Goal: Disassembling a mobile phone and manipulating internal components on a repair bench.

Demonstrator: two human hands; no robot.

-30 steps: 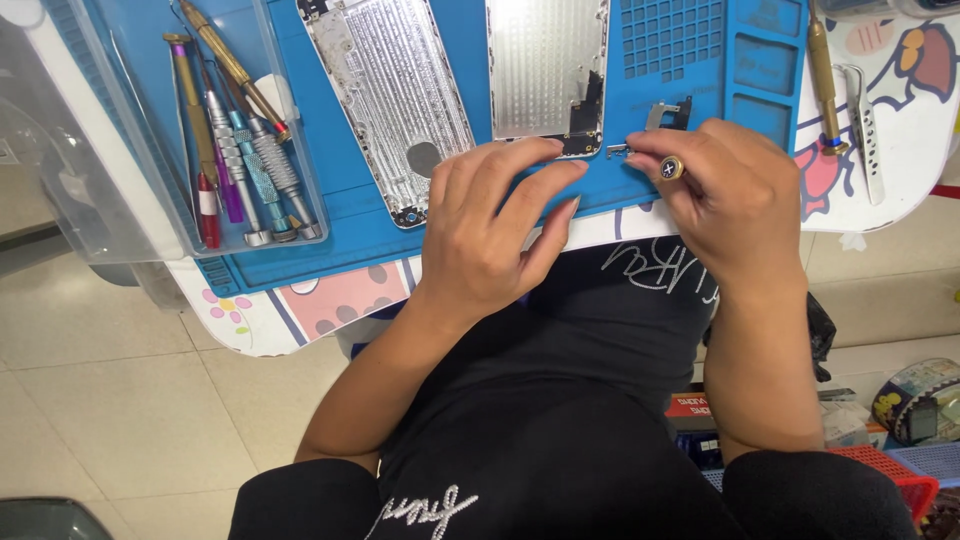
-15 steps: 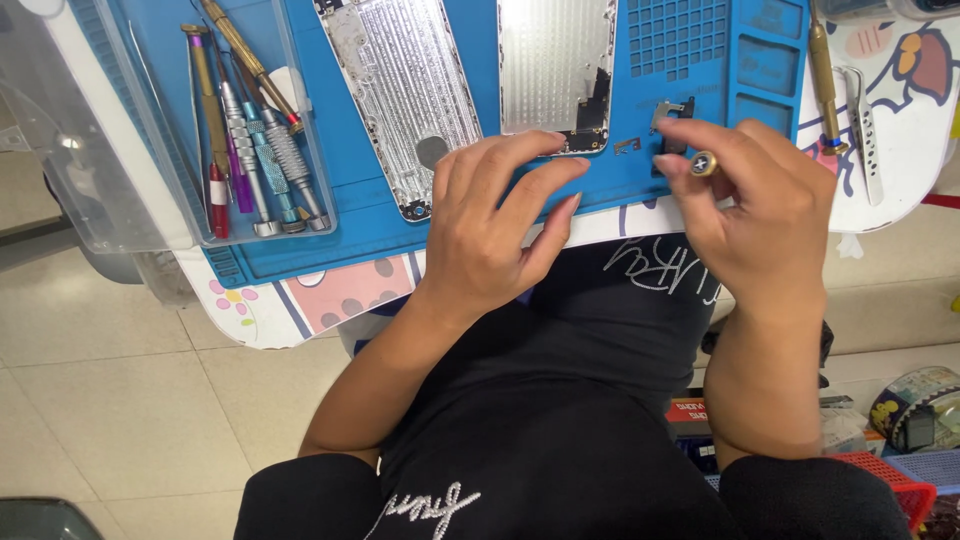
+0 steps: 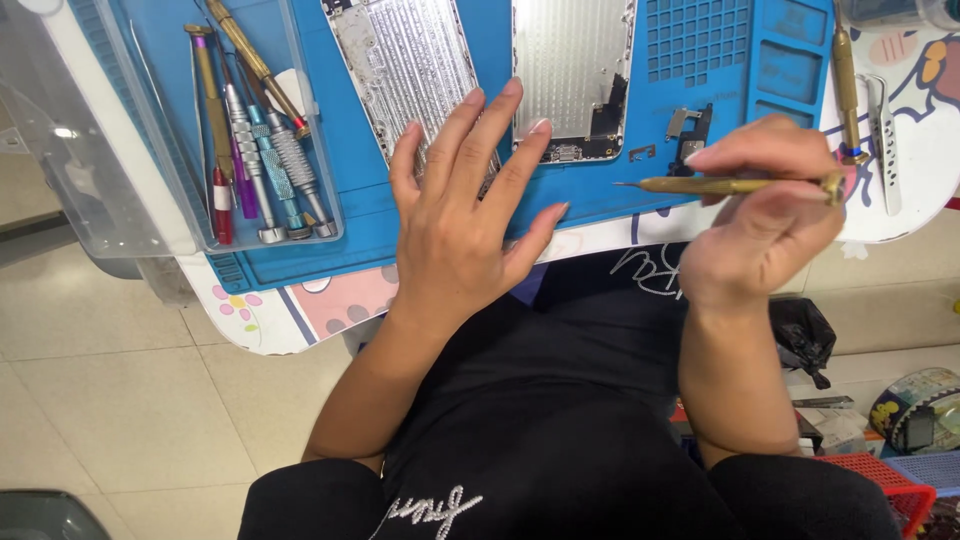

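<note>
Left hand (image 3: 455, 215) spread flat, gripping nothing, bridging 2 silver phone back housings (image 3: 575, 75) on the blue repair mat (image 3: 360, 215), right hand (image 3: 765, 210) pinching a gold precision screwdriver (image 3: 730, 185) level, tip apparently off the work: brace the housing, seat square before turning.

Black top, pale script; bare forearms

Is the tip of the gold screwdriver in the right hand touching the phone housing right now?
No, the right hand holds the gold screwdriver level above the blue mat, its tip clear of the phone housing.
</note>
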